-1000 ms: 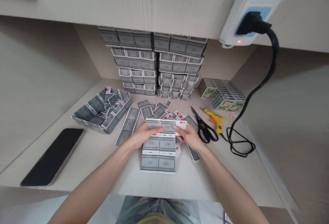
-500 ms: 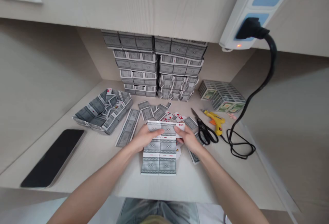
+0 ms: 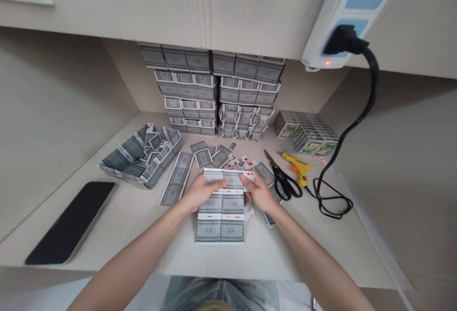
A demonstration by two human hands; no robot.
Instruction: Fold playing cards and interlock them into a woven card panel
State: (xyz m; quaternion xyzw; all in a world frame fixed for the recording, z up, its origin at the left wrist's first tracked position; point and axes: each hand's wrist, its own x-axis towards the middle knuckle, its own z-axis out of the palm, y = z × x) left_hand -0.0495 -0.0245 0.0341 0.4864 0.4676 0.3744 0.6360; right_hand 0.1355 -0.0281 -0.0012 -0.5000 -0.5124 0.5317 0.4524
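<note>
A panel of joined playing cards (image 3: 220, 206), patterned backs up, lies in front of me near the table's front edge. Its upper left side is gripped by my left hand (image 3: 200, 191), thumb on top. My right hand (image 3: 260, 190) pinches a card with a red corner mark (image 3: 250, 176) at the panel's upper right corner; the fingers under it are partly hidden. Loose cards (image 3: 221, 155) are scattered just behind the panel, some face up. To the left lies a card strip (image 3: 178, 178).
Black scissors (image 3: 283, 180) and a yellow glue gun (image 3: 299, 167) with a looped black cord lie right. A card tray (image 3: 143, 178) holding cards and a black phone (image 3: 71, 223) are left. Stacked card boxes (image 3: 187, 85), a block of packs (image 3: 310, 132) and an overhead power strip (image 3: 337, 40) stand behind.
The view has shifted very slightly. Both hands keep nearly the same hold on the panel and the card.
</note>
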